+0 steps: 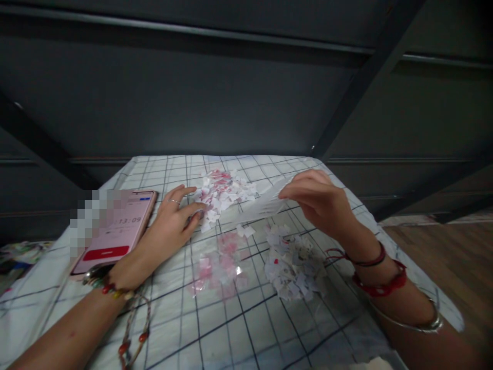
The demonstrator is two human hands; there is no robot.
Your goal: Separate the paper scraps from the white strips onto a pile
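My left hand (173, 218) rests with its fingers apart at the near left edge of a pile of white and pink paper scraps (227, 192), fingertips against the scraps. In my right hand (321, 200), the fingers are pinched on a translucent plastic bag (265, 203), which stretches left towards that pile. Nearer to me lies a second heap of mostly white scraps (295, 264), below my right hand. Left of it are some pink and clear shiny pieces (221, 267). Whether the bag holds anything is hard to make out.
A phone (115, 226) showing a timer lies left of my left hand. A checked white cloth (231, 334) covers the table. Dark panels (192, 97) rise behind its far edge, and wooden floor (442, 246) shows at the right.
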